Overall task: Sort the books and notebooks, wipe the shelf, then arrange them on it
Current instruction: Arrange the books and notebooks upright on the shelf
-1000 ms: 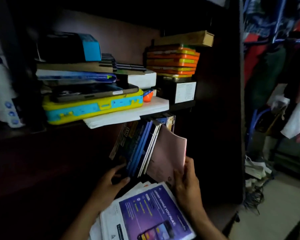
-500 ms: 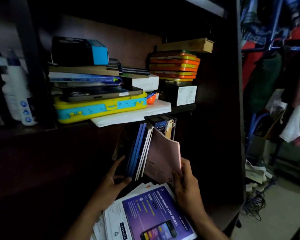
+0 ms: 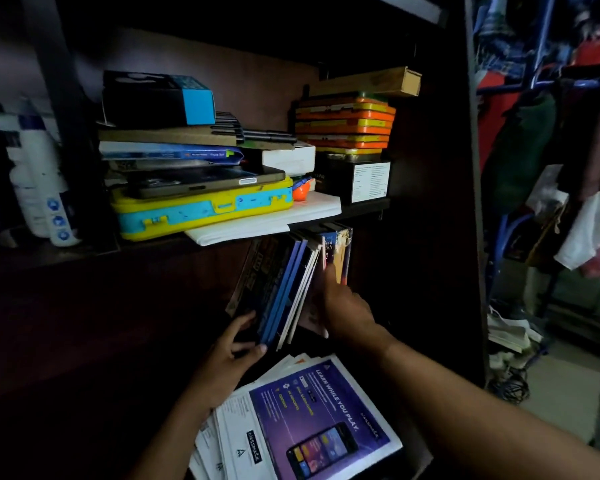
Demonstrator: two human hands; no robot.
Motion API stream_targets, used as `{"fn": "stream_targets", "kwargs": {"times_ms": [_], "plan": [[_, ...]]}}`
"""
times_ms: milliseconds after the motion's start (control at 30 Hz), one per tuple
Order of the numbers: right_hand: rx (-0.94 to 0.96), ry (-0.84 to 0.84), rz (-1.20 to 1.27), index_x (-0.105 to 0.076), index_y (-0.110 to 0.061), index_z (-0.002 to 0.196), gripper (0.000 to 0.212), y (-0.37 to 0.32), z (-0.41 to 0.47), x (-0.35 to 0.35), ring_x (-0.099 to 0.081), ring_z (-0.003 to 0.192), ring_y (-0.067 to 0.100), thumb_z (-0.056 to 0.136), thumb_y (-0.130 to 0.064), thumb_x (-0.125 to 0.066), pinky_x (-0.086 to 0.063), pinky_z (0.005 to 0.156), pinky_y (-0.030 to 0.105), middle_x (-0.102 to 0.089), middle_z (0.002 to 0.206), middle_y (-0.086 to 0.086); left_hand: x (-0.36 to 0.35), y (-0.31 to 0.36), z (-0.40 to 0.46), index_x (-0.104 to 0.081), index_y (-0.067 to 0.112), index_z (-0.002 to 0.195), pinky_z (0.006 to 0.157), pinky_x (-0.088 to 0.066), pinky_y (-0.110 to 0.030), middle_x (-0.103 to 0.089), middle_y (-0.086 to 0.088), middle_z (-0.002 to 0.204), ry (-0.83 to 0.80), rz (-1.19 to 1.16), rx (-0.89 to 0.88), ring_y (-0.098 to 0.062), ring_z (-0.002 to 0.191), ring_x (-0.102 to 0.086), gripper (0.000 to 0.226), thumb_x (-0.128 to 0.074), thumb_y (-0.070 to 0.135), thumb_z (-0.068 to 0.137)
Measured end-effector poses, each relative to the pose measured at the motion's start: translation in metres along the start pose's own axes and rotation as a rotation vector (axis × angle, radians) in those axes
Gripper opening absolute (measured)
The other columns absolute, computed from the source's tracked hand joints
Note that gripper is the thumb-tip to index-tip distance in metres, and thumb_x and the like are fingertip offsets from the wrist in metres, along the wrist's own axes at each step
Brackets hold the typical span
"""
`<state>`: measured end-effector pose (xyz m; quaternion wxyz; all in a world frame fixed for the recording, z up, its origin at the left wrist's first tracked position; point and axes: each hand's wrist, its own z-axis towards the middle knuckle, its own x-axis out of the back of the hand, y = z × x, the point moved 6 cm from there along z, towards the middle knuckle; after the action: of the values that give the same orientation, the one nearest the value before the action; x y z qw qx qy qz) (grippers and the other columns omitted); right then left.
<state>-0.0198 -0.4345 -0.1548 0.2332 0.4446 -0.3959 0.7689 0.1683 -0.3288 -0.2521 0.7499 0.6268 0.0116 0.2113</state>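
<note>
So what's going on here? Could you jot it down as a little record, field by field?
place: dark wooden shelf unit
left hand: holds the lower end of the leaning books
right hand: reaches in beside those books, against a pink notebook; grip hard to tell
front: pile of papers, purple flyer on top
upper shelf: yellow and blue case, orange and yellow stack
light: dim

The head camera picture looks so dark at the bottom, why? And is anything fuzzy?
In the head view, the lower shelf sits in deep shadow under the upper shelf, so the books barely show. Light reaches the yellow case and the purple flyer, which read clearly. The right hand is smeared by motion blur. The wide lens bends the cabinet side.
</note>
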Motion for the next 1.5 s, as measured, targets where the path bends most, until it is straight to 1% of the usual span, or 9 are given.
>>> {"fn": "stream_targets", "kwargs": {"times_ms": [167, 233, 300, 433, 767, 1000, 1167, 1333, 1500], "plan": [[-0.034, -0.148, -0.309, -0.026, -0.008, 0.149, 0.051, -0.001, 0.015, 0.016, -0.066, 0.102, 0.035, 0.107, -0.031, -0.043, -0.056, 0.083, 0.045, -0.060, 0.123, 0.016, 0.003, 0.002, 0.000, -0.065, 0.029, 0.120, 0.079, -0.050, -0.015, -0.055, -0.001, 0.127, 0.045, 0.101, -0.013, -0.010, 0.097, -0.066, 0.031, -0.073, 0.017, 0.092], [-0.122, -0.293, -0.184, -0.050, -0.011, 0.135, 0.049, 0.008, 0.002, 0.015, -0.068, 0.081, 0.025, 0.107, -0.049, -0.038, -0.056, 0.068, 0.035, -0.065, 0.103, 0.010, 0.004, 0.011, -0.001, -0.072, 0.026, 0.091, 0.073, -0.044, -0.015, -0.056, -0.006, 0.106, 0.080, 0.153, -0.066, -0.012, 0.085, -0.057, 0.011, -0.080, 0.032, 0.085], [-0.216, -0.427, 0.036, -0.061, -0.014, 0.123, 0.053, 0.023, -0.026, 0.001, -0.066, 0.061, 0.018, 0.102, -0.059, -0.041, -0.053, 0.052, 0.030, -0.068, 0.087, 0.005, -0.002, 0.015, -0.004, -0.071, 0.018, 0.081, 0.067, -0.042, -0.014, -0.059, -0.007, 0.088, -0.017, 0.062, -0.076, -0.005, 0.073, -0.053, 0.034, -0.084, 0.049, 0.077], [-0.259, -0.468, 0.122, -0.070, -0.017, 0.095, 0.065, 0.047, -0.099, -0.004, -0.070, 0.076, 0.017, 0.074, -0.079, -0.066, -0.057, 0.067, 0.033, -0.075, 0.090, 0.001, -0.014, 0.011, -0.010, -0.072, 0.027, 0.097, 0.078, -0.047, -0.029, -0.067, 0.010, 0.085, -0.314, 0.195, 0.027, -0.005, 0.081, -0.061, 0.059, -0.087, 0.069, 0.059], [-0.109, 0.041, 0.494, -0.063, -0.024, 0.092, 0.014, 0.040, -0.105, 0.035, -0.066, 0.075, 0.008, 0.089, -0.023, -0.076, -0.055, 0.075, 0.035, -0.072, 0.084, -0.006, -0.013, 0.032, -0.028, -0.078, 0.032, 0.093, 0.088, -0.049, -0.020, -0.057, 0.008, 0.105, -0.260, 0.101, -0.016, -0.004, 0.096, -0.064, 0.047, -0.090, 0.063, 0.060], [-0.102, 0.058, 1.254, -0.063, -0.010, 0.118, 0.035, 0.004, -0.105, 0.061, -0.071, 0.088, 0.019, 0.086, -0.020, -0.075, -0.061, 0.071, 0.030, -0.075, 0.100, 0.007, 0.006, 0.053, -0.022, -0.071, 0.025, 0.119, 0.076, -0.057, -0.023, -0.076, -0.001, 0.110, -0.034, -0.465, -0.036, -0.011, 0.093, -0.071, 0.068, -0.090, 0.056, 0.062], [-0.001, 0.075, 1.062, -0.050, -0.024, 0.138, 0.042, 0.007, -0.133, 0.011, -0.067, 0.118, 0.018, 0.099, -0.020, -0.064, -0.056, 0.096, 0.040, -0.070, 0.128, -0.006, -0.024, 0.057, -0.023, -0.066, 0.035, 0.129, 0.091, -0.051, -0.032, -0.071, 0.005, 0.126, -0.163, -0.481, 0.050, -0.009, 0.105, -0.067, 0.053, -0.077, 0.056, 0.081], [-0.144, 0.482, 0.734, -0.051, -0.037, 0.120, 0.026, 0.061, -0.142, 0.058, -0.064, 0.095, -0.011, 0.103, -0.018, -0.056, -0.045, 0.072, 0.002, -0.067, 0.101, -0.031, 0.002, 0.045, -0.016, -0.067, 0.043, 0.122, 0.060, -0.032, -0.025, -0.063, 0.007, 0.090, 0.039, -0.359, 0.046, -0.004, 0.064, -0.043, 0.026, -0.048, 0.039, 0.104], [-0.210, 0.396, 0.593, -0.048, -0.036, 0.126, 0.025, 0.085, -0.123, 0.054, -0.065, 0.091, -0.002, 0.105, -0.023, -0.052, -0.053, 0.073, 0.023, -0.067, 0.106, -0.016, 0.025, 0.018, -0.009, -0.070, 0.018, 0.117, 0.039, -0.018, -0.017, -0.036, 0.010, 0.056, 0.276, -0.339, 0.093, -0.003, 0.045, -0.025, 0.020, -0.057, 0.024, 0.103]]}}
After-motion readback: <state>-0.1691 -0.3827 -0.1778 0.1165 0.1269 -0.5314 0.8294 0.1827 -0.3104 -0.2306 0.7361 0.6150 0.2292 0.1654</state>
